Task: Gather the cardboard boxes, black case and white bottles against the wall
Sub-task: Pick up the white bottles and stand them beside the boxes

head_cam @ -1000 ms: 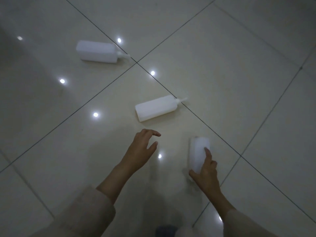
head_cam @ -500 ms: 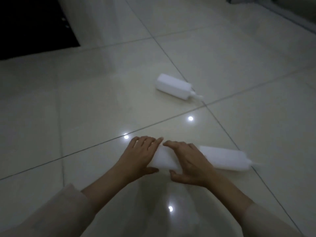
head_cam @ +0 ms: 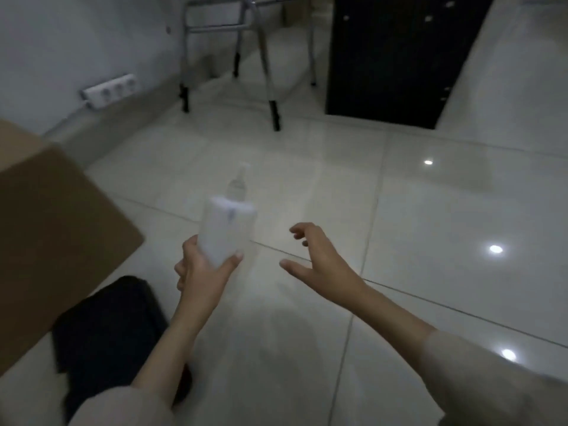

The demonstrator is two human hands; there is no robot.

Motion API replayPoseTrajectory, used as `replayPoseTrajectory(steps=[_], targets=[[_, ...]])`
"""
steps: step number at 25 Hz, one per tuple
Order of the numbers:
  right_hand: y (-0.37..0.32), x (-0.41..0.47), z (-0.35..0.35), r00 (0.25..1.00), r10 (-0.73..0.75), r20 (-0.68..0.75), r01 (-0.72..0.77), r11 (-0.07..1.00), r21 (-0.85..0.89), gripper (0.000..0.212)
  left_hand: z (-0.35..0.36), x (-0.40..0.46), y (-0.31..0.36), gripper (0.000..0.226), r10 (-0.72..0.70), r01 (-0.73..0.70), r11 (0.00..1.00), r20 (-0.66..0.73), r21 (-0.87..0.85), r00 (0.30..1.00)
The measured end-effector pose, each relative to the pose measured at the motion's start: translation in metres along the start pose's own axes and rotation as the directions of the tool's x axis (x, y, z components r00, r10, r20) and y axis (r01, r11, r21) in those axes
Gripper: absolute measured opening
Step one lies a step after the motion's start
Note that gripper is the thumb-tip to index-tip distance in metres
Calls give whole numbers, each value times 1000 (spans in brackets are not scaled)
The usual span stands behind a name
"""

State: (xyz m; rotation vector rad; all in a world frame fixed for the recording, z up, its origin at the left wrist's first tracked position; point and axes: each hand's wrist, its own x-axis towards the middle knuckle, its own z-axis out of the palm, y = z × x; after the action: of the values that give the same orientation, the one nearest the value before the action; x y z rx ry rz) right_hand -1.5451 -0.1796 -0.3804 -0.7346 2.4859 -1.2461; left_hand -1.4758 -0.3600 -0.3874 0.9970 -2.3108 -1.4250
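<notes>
**tilefan:** White plastic bottle (head_cam: 226, 230) sits dead centre of the frame, left hand (head_cam: 201, 273) wrapped round its lower end, thumb on one side and fingers (head_cam: 184, 250) curled behind. It's held up off the floor, nozzle pointing away toward the top of the picture. Pretty blurry though.

**boxguy:** And the other hand?

**tilefan:** Right hand (head_cam: 322, 259) is just right of the bottle, not touching it, fingers spread and curled a bit, holding nothing. Both arms come in from the bottom edge in pale sleeves.

**boxguy:** What's around them?

**tilefan:** Black case (head_cam: 107, 333) lies on the floor at lower left, partly under the left forearm. Right above it, at the left edge, there's a big cardboard box (head_cam: 52, 238), touching or just beside the case, can't tell which. Behind the box runs the wall (head_cam: 76, 41) with a white socket strip (head_cam: 109, 90) low down in the upper left. Metal frame legs (head_cam: 267, 72) stand at top centre, and a dark cabinet (head_cam: 396, 56) sits at upper right. Glossy pale floor tiles (head_cam: 445, 226) everywhere, with ceiling-light reflections on the right.
</notes>
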Motion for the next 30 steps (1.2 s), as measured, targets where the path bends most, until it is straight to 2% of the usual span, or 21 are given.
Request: replayPoseTrajectory(steps=[2, 4, 6, 7, 10, 11, 12, 14, 16, 17, 19, 22, 25, 30], targets=[[-39, 37, 39, 978, 45, 203, -75, 987, 139, 70, -34, 12, -26, 81, -29, 10, 982, -101, -186, 994], [-71, 65, 79, 934, -16, 357, -70, 972, 226, 88, -46, 21, -43, 85, -16, -39, 949, -172, -311, 985], [-91, 79, 117, 916, -104, 387, -14, 957, 291, 91, -49, 32, -54, 85, 6, -76, 943, -211, -323, 977], [-95, 85, 132, 937, -128, 324, 18, 947, 322, 85, -50, 40, -56, 83, 30, -96, 948, -216, -305, 976], [-92, 94, 156, 988, -72, 135, 20, 935, 353, 63, -65, 49, -57, 86, 85, -106, 974, -108, -202, 990], [-89, 96, 161, 991, -56, 122, 12, 940, 342, 60, -73, 49, -62, 88, 106, -112, 988, -59, -108, 993], [-84, 97, 166, 991, -49, 124, 5, 943, 333, 59, -80, 48, -71, 92, 109, -108, 992, -20, 62, 994], [-77, 98, 175, 989, -54, 139, 5, 944, 329, 59, -96, 42, -95, 98, -2, -10, 893, 27, 450, 1000], [-74, 98, 189, 984, -62, 170, 2, 943, 334, 59, -111, 31, -120, 99, -192, 100, 781, 84, 617, 978], [-74, 98, 198, 981, -65, 182, 0, 941, 337, 58, -114, 25, -130, 97, -233, 113, 766, 109, 633, 966], [-73, 97, 215, 981, -80, 180, 12, 936, 351, 58, -111, 16, -138, 90, -229, 121, 763, 92, 635, 969], [-72, 102, 232, 986, -102, 132, 44, 922, 385, 62, -100, 15, -142, 84, -149, 144, 716, -51, 683, 987], [-65, 114, 241, 980, -128, 155, 59, 921, 386, 65, -98, 19, -149, 91, -111, 176, 694, -138, 698, 984], [-56, 120, 249, 969, -79, 233, 1, 949, 316, 70, -114, 37, -148, 76, -195, 244, 701, -150, 670, 969]])
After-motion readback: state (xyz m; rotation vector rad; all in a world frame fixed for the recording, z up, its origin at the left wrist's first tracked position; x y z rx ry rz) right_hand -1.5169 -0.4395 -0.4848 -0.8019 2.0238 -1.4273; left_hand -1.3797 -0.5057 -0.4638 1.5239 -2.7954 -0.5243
